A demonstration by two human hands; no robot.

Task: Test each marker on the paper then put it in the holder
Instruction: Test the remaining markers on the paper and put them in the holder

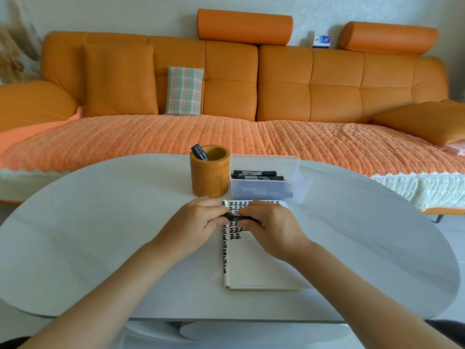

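Two hands, the left hand (198, 220) and the right hand (270, 222), share one black marker (237, 218) at centre frame above one sheet of paper (261, 268). One marker in the holder (200, 152) stands in the single brown holder (210, 172). At least two more markers (256, 175) lie in one clear tray (297, 187); any further count is obscured.

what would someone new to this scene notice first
The long orange sofa fills the whole background behind the pale oval table. At the table's centre, the left hand and right hand grip one black marker between them, above white paper covered in bold black test marks. Just beyond stand a round tan holder with one marker in it and a clear plastic box of more markers.
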